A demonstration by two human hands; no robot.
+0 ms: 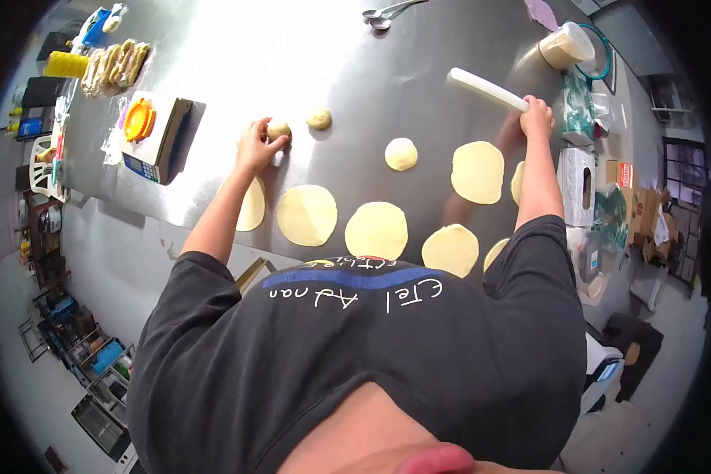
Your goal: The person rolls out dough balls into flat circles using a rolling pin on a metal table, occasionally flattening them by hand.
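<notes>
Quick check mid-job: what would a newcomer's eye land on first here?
Probably the pale flattened dough rounds, spread on the metal table near the person's body. Next, the white rolling pin at upper right, its near end in the right hand. The bright orange mould on the digital scale, far left, also stands out.

Black T-shirt (pixel 355 355), loose fit, short sleeves (pixel 193 292) ending near the elbows; curved blue band (pixel 355 276) across the chest; white handwritten-style lettering (pixel 344 299) along it, "Tel" and "Ad" readable; more print past the band with small red patch (pixel 379 258); neckline (pixel 371 385) dips to rounded V; forearms (pixel 225 207), left hand (pixel 254 148), right hand (pixel 536 118) bare
</notes>
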